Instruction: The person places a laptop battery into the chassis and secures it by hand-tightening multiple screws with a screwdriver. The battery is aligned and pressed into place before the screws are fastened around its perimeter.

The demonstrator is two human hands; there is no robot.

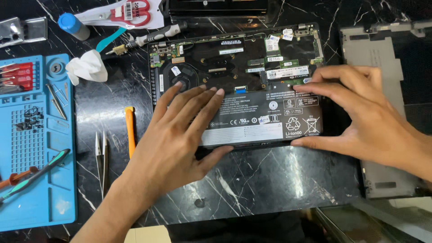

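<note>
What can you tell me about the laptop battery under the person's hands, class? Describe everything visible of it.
The battery is a long, flat, black slab with grey and white label panels and printed symbols. It lies level along the near edge of the opened laptop, below the circuit boards and fan. The left hand rests flat over its left end, thumb at its front edge; the right hand grips its right end.
</note>
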